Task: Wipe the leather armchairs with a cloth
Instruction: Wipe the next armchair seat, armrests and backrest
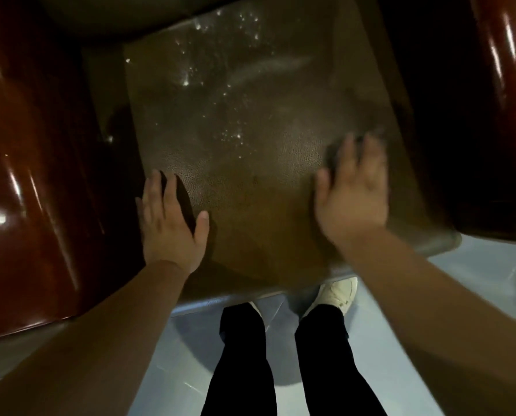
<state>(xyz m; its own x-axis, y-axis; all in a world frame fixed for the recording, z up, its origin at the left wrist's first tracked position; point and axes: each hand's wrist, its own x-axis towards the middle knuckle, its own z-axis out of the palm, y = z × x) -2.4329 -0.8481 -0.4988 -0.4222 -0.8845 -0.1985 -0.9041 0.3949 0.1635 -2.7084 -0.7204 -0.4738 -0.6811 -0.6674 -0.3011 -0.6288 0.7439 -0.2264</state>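
The brown leather seat (250, 181) of an armchair fills the middle of the head view, with shiny wet drops across its far half. My left hand (169, 223) rests flat on the seat's left edge, fingers straight. My right hand (352, 193) is blurred by motion and presses flat on the right part of the seat, fingers spread. A dark cloth (333, 156) shows under and past its fingers; its outline is smeared.
Glossy red-brown wooden armrests stand at the left (31, 190) and right (503, 70). The seat back (130, 16) curves across the top. My legs in black trousers (244, 355) and a white shoe (339, 292) stand on pale blue floor tiles (400, 340) before the seat's front edge.
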